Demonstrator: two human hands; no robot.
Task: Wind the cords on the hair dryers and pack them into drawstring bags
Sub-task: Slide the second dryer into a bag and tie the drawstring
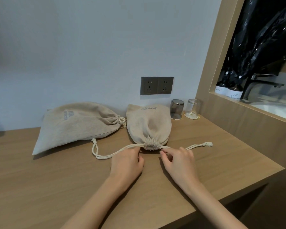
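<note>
Two beige drawstring bags lie on the wooden counter (56, 179). The left bag (76, 124) is cinched and lies on its side by the wall. The middle bag (149, 124) bulges, its gathered mouth (151, 145) drawn tight and facing me. Its cream cords run out both ways: a long loop (104, 155) to the left, a knotted end (207, 144) to the right. My left hand (127, 162) sits just left of the mouth, fingers curled at the left cord. My right hand (178, 161) pinches the right cord beside the mouth. No hair dryer shows.
A dark double wall socket (156, 85) is above the bags. Two upturned glasses, one smoky (177, 109) and one clear (193, 109), stand at the back right. A wooden frame (210, 63) opens onto a sink with bottles, tap and black plastic. The counter edge drops off at right.
</note>
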